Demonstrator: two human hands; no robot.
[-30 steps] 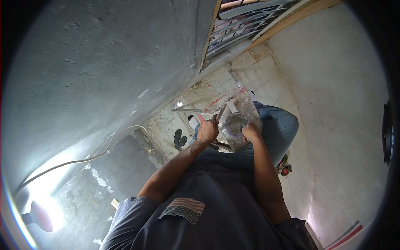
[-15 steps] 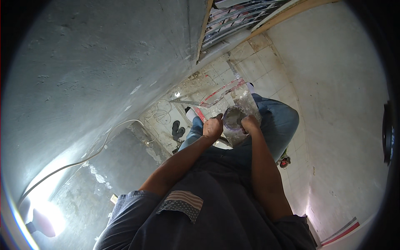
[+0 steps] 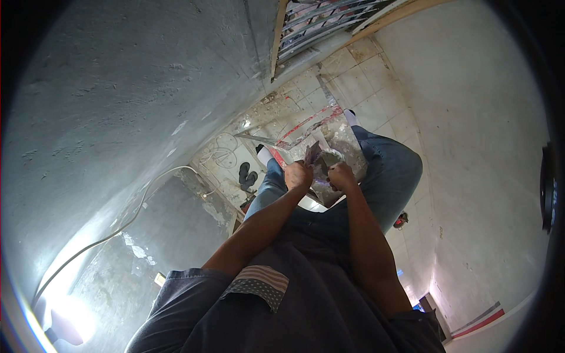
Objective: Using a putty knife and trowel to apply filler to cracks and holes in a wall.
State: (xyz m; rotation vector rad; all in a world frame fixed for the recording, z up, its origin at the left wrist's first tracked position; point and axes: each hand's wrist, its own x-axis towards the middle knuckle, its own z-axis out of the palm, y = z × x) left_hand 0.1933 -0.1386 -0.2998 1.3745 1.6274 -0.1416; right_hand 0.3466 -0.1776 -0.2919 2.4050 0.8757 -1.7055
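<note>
A round container (image 3: 321,170) with a purplish rim and grey, smeared insides sits between my knees. My left hand (image 3: 299,175) is closed at its left side, and a flat, dark, blade-like tool (image 3: 313,152) rises from the fingers over the rim. My right hand (image 3: 341,176) is a closed fist at the container's right side. Beside its knuckles is a flat grey-green surface, and I cannot tell whether that is a tool's blade or the container's inside. Below is a stained, spattered platform (image 3: 347,138) with red edges, between my jeans-clad legs (image 3: 388,170).
A grey plastered wall (image 3: 147,76) stands close on the left, a pale wall (image 3: 471,129) on the right. Dark sandals (image 3: 247,176) and a loose cable (image 3: 144,203) lie to the left. A bright lamp (image 3: 67,320) shines at lower left. A barred opening (image 3: 323,26) is ahead.
The flat blade-like tool by my left hand now stands higher over the container's rim. My right hand has shifted slightly left and down. The view has turned a little.
</note>
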